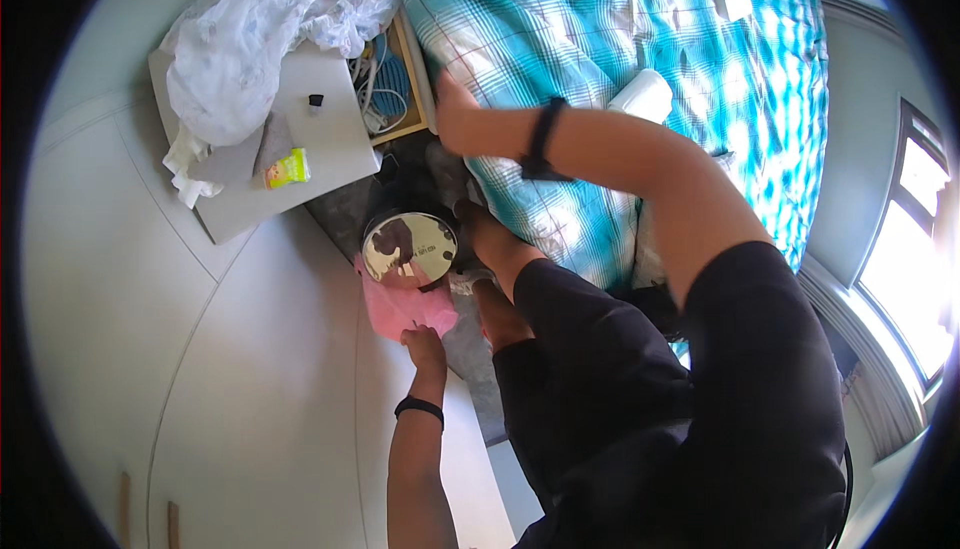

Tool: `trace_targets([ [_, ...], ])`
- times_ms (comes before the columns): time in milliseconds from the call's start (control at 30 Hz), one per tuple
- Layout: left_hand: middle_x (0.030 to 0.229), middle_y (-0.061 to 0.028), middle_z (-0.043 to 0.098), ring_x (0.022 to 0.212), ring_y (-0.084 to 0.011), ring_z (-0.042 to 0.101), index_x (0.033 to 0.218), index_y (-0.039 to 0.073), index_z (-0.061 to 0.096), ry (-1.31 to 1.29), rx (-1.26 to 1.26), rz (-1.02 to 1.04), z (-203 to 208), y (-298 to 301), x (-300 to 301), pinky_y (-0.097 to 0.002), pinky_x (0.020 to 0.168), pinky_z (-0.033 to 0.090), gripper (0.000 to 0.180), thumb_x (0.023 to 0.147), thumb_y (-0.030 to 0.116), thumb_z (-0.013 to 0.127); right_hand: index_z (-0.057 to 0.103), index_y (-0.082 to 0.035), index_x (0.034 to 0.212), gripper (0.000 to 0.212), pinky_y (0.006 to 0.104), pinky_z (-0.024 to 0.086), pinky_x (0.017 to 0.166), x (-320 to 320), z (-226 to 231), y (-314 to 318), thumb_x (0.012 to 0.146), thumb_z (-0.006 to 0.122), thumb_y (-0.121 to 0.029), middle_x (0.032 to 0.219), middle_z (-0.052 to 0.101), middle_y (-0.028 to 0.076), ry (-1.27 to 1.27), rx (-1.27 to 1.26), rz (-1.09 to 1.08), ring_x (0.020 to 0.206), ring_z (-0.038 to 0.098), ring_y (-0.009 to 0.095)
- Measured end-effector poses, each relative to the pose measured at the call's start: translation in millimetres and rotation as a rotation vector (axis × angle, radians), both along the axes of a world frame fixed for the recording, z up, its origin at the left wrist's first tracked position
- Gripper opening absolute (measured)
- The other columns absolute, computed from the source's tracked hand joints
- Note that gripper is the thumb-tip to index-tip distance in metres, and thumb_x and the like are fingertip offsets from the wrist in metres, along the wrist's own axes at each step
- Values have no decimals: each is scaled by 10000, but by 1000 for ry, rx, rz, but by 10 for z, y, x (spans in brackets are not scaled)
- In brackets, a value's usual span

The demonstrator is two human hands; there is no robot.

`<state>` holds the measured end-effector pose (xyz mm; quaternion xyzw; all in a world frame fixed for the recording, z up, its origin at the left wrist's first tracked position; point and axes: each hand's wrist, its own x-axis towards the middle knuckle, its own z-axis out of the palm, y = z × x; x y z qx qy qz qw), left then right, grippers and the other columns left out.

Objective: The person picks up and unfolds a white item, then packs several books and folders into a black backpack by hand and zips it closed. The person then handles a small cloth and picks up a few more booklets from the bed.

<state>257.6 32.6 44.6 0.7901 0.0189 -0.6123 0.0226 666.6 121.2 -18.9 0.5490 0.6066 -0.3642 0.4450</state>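
Note:
My left hand (425, 346) is closed on the edge of a pink plastic bag (400, 314), low beside the cabinet doors. Partly over that bag stands a round bin with a shiny, mirror-like lid (410, 249) and a dark body; the lid is down. My right hand (457, 117) reaches across to the side of the bed, right by the front of an open wooden drawer (408, 131). Its fingers are mostly hidden, so whether it grips the drawer or the bedding does not show. Inside the drawer lie white cables (372, 89) and something blue and ribbed.
A light grey nightstand (320, 139) carries a crumpled white plastic bag (235, 69), a yellow-green packet (288, 169) and a small black object (316, 100). The bed has a turquoise checked cover (530, 19) with a white roll-like item (643, 97). White cabinet doors (260, 379) line the left.

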Motion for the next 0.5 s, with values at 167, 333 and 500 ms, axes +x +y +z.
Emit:
trace_targets([
  [167, 1001, -11, 607, 828, -205, 616, 1059, 150, 626, 81, 45, -63, 38, -4, -140, -417, 674, 397, 250, 855, 241, 515, 595, -21, 1123, 522, 433, 401, 943, -393, 1145, -214, 751, 621, -387, 1156, 568, 198, 520, 152, -465, 1119, 520, 300],
  [333, 1022, -1, 594, 836, -189, 604, 1088, 165, 597, 67, -21, -113, 167, -131, 10, -401, 650, 380, 262, 855, 246, 508, 458, 15, 1238, 667, 392, 428, 922, -542, 573, -104, 756, 599, -424, 1196, 518, 242, 662, 862, -1338, 1083, 531, 369],
  [500, 1000, -22, 589, 842, -199, 615, 1070, 145, 587, 18, 15, 120, 97, -55, -133, -397, 701, 403, 253, 856, 251, 502, 311, 76, 1343, 925, 389, 215, 1087, -918, 611, 648, 683, 659, -472, 1415, 102, 356, 845, 606, -1565, 1333, 167, 424],
])
